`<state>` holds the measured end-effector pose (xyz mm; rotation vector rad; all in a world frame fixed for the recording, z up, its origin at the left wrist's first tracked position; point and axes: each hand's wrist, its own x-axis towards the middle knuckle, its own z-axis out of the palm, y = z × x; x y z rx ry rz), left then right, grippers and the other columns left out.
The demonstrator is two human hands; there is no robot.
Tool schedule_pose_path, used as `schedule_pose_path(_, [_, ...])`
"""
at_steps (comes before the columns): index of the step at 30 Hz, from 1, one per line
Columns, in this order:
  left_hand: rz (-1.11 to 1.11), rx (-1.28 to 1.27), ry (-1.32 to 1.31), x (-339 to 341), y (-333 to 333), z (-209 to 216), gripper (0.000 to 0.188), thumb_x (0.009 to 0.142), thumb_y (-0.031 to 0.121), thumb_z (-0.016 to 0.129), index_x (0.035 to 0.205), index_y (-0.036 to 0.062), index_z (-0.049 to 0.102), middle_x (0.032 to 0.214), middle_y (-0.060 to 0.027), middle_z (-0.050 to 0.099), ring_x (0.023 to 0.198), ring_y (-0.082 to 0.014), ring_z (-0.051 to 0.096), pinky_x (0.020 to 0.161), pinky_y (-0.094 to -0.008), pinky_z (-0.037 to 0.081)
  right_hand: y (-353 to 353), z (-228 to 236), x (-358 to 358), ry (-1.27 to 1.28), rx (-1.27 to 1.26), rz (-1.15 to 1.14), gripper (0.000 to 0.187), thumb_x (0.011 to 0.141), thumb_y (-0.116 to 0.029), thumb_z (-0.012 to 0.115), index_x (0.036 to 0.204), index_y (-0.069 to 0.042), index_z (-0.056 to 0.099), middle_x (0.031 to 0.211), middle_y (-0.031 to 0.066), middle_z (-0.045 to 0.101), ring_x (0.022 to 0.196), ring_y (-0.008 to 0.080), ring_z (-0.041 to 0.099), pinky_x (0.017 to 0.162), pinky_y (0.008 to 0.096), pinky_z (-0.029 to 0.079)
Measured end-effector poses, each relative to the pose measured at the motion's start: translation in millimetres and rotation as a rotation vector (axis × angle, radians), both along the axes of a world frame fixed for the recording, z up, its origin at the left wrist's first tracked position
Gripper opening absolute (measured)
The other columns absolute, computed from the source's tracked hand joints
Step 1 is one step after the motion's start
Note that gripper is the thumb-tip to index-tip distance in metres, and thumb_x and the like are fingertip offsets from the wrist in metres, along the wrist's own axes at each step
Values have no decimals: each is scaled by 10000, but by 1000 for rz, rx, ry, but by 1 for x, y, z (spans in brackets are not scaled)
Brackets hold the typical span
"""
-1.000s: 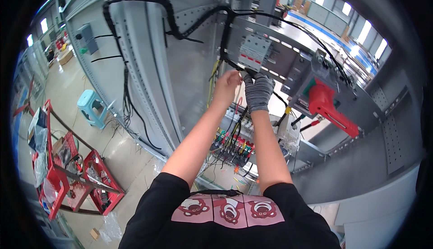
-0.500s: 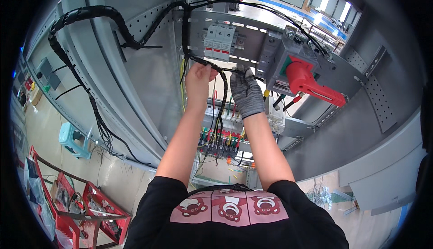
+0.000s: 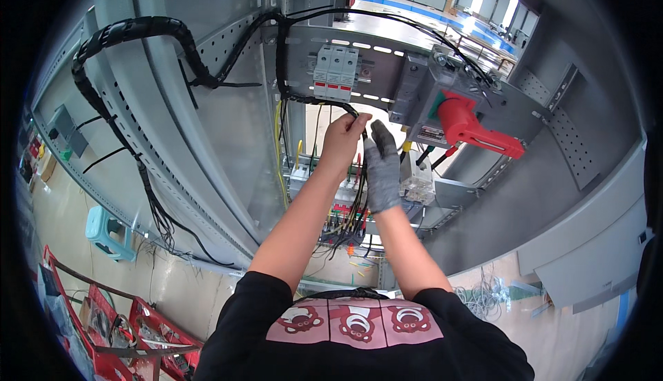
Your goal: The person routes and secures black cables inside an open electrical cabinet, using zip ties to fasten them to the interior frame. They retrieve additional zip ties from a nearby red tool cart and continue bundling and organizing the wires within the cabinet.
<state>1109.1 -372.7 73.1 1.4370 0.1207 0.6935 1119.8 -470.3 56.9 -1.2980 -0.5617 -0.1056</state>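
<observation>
A black-wrapped wire bundle [image 3: 319, 100] runs rightward below the white fuse holders [image 3: 336, 71], then bends down toward the hands. My bare left hand [image 3: 343, 140] pinches it at the bend, thumb and fingertips together. Close on its right, my right hand [image 3: 384, 174], in a grey glove with dark fingertips, lies along the bundle's lower stretch with fingers close together; its contact with the bundle is partly hidden. Below the hands, loose black and coloured wires [image 3: 354, 213] fan down toward a row of terminals [image 3: 340, 227].
A red rotary handle [image 3: 476, 129] on a grey switch juts out at right. Another black harness [image 3: 131, 29] hangs over the cabinet's left frame [image 3: 186, 125]. A turquoise stool [image 3: 109, 234] and red tool rack [image 3: 103, 305] stand at lower left. Wire scraps [image 3: 483, 294] lie at lower right.
Both hands have moved slightly down, the left one also rightward along the bundle. The black strand stretched between the hands no longer shows. The bundle's hanging part has shifted right.
</observation>
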Motion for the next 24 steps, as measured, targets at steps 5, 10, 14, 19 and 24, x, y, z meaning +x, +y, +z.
schedule_pose_path(5, [-139, -463, -142, 4, -11, 4, 150, 916, 228, 589, 920, 84, 626, 758, 32, 552, 682, -31, 477, 619, -191, 360, -24, -9, -38, -296, -168, -78, 290, 867, -7, 492, 1150, 6, 547, 1095, 114, 577, 1027, 211, 553, 938, 300, 410])
schedule_pose_path(10, [-333, -664, -354, 11, 0, 3, 103, 916, 89, 559, 1016, 66, 545, 919, -29, 584, 722, -47, 506, 660, -182, 408, -27, -5, -35, -219, -95, -100, 287, 889, 6, 481, 1165, 9, 557, 1084, 97, 617, 1011, 171, 574, 908, 280, 443])
schedule_pose_path(14, [-406, -634, -364, 13, 20, -3, 103, 918, 69, 546, 1017, 43, 539, 951, -43, 589, 743, -71, 517, 689, -216, 430, -28, 13, -46, -321, -234, -33, 329, 911, -46, 505, 1235, 11, 516, 1195, 125, 583, 1091, 171, 552, 962, 275, 410])
schedule_pose_path(19, [-331, -398, -245, 11, 29, -1, 90, 906, 105, 580, 951, 32, 555, 882, -49, 593, 738, -117, 549, 739, -264, 463, -8, -11, -29, 44, -212, 194, 430, 912, -44, 489, 1325, 35, 399, 1278, 152, 512, 1174, 203, 488, 996, 296, 384])
schedule_pose_path(24, [-297, -366, -245, 17, 28, -5, 96, 912, 114, 571, 913, 18, 572, 807, -47, 591, 742, -121, 567, 733, -265, 471, 18, -7, -11, 298, 263, 346, 438, 926, -137, 536, 1333, -25, 420, 1278, 85, 504, 1183, 163, 458, 989, 269, 371])
